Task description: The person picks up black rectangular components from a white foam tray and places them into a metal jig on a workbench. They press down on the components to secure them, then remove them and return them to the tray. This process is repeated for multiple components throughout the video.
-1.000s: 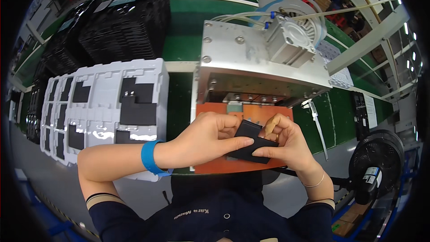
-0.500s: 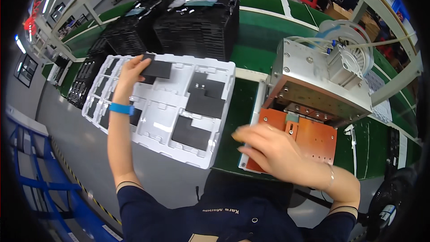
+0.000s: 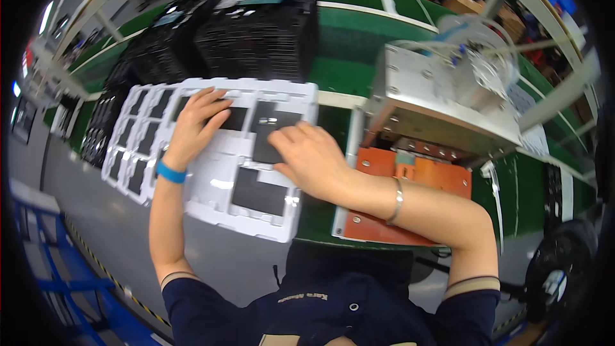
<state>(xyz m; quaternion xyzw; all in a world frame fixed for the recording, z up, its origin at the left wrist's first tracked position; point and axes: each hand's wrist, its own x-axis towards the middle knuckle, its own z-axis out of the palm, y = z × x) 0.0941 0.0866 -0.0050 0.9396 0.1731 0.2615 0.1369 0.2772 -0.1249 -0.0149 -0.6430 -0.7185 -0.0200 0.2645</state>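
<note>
A white moulded tray [image 3: 211,208] lies to the left, with dark flat plates in its pockets. My left hand [image 3: 195,125] is over the tray's far middle part, fingers stretched and thumb apart. It is beside a dark plate [image 3: 237,119] lying in a pocket there. My right hand [image 3: 312,159] reaches across to the tray's right column. Its curled fingers and thumb are at the right edge of a notched dark plate [image 3: 264,144]; the fingertips partly cover that edge. Nearer me in the same column sits another notched dark plate [image 3: 256,193].
At the right stands a metal press [image 3: 442,96] with an orange base plate [image 3: 371,225], partly under my right forearm. Stacks of black trays [image 3: 256,41] rise behind the white tray. A caliper-like silver tool [image 3: 494,195] lies on the green bench [image 3: 349,48]; a black fan [image 3: 560,266] is at lower right.
My left hand has released the dark plate, which now lies in the tray. My right hand has moved left from in front of the press to the plate in the right column.
</note>
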